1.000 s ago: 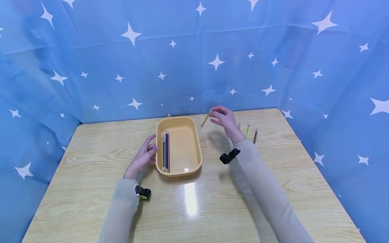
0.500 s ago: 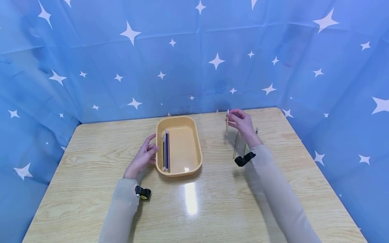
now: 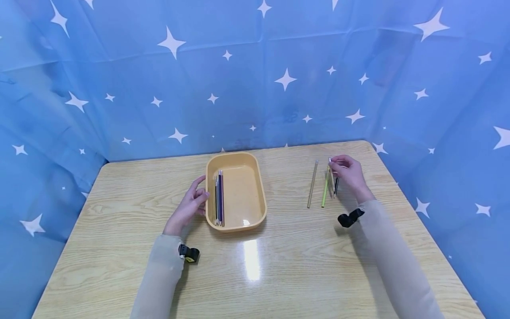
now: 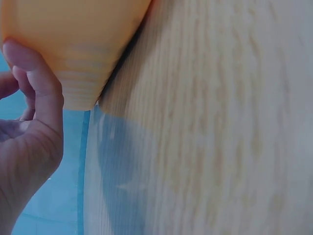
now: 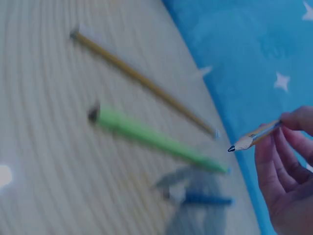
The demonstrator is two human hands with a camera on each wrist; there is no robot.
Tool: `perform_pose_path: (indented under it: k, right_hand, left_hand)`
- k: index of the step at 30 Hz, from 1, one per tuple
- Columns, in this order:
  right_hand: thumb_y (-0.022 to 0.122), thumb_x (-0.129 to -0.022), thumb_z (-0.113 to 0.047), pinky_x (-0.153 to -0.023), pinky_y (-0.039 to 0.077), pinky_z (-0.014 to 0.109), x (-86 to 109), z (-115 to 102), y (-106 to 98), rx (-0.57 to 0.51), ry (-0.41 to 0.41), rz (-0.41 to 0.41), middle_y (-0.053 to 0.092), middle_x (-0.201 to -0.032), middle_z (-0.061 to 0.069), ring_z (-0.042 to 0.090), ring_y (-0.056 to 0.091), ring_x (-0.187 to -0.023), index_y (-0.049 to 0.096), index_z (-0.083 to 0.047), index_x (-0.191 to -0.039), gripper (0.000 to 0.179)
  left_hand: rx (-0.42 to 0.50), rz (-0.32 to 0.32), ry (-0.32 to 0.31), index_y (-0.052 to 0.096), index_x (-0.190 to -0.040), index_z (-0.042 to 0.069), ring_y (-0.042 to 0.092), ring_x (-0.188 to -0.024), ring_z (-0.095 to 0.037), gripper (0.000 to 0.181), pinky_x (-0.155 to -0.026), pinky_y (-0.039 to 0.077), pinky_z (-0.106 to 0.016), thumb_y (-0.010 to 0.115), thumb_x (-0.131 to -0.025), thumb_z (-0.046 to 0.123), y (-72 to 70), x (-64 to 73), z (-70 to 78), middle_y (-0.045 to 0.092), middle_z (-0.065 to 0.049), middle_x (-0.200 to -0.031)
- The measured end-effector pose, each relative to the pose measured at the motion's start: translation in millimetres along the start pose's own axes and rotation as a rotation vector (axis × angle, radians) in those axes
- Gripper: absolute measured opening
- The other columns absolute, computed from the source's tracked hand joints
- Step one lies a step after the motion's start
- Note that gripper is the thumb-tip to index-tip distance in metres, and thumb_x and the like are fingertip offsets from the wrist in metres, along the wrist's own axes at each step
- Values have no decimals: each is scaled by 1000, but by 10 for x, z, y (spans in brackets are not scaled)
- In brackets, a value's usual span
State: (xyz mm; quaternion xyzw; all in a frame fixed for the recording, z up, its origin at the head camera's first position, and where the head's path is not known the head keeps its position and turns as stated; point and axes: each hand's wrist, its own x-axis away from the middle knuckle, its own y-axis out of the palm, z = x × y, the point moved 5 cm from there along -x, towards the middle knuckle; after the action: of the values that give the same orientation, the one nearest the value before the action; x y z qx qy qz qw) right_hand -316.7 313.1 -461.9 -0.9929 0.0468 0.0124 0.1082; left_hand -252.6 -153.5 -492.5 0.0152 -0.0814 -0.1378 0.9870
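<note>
My left hand (image 3: 188, 207) holds the left rim of a yellow-orange plastic tray (image 3: 244, 190), thumb at the rim. The left wrist view shows the thumb against the tray's side wall (image 4: 88, 54). Several dark and gold pencils (image 3: 220, 199) lie side by side along the tray's left side. At the right, my right hand (image 3: 350, 173) pinches a wood-coloured pencil (image 5: 261, 133) near its upper end, its sharpened tip pointing down. Beneath and beside it on the table lie a yellow-green pencil (image 3: 324, 195), a black pencil (image 3: 336, 186) and a gold pencil (image 3: 312, 184).
The light wooden table (image 3: 279, 266) reaches back to a blue curtain (image 3: 239, 88) with white stars, which also hangs at both sides. A bright reflection shows on the table in front of the tray.
My right hand has carried its pencil rightward from beside the tray, over the gold pencil, to the yellow-green and black ones. The left hand and tray have stayed in place.
</note>
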Motion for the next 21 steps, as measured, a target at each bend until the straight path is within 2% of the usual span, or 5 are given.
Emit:
perform_pose_path:
  k: [4,9,14,21]
  right_hand:
    - [56,-87,-8,-63,52,22,20,99,-192,67,19,35,56,-85,5,12,58,-72,48,13,-109,32]
    - [55,-88,-11,-60,52,21,21,224,-337,268,51,63,56,-92,15,10,59,-68,51,10,-108,29]
    - [54,-87,-13,-56,51,20,22,353,-414,450,89,64,57,-94,22,7,58,-62,53,8,-104,27]
    - [53,-88,-18,-51,50,21,6,426,-460,591,75,78,58,-88,20,12,57,-61,53,5,-100,26]
  left_hand:
    - [-1,0,-3,13,-143,19,52,-59,-15,60,-49,49,-33,44,-93,9,8,-3,0,46,-9,-85]
    - [7,4,-7,15,-142,21,51,-56,-15,60,-47,48,-31,45,-92,8,1,5,-2,46,-7,-82]
    - [6,-1,-4,14,-142,21,52,-58,-15,61,-49,49,-33,45,-92,9,-3,7,-1,45,-6,-83]
    - [10,-1,-9,15,-142,22,52,-58,-15,61,-49,48,-33,46,-92,9,-11,-8,-16,46,-8,-85]
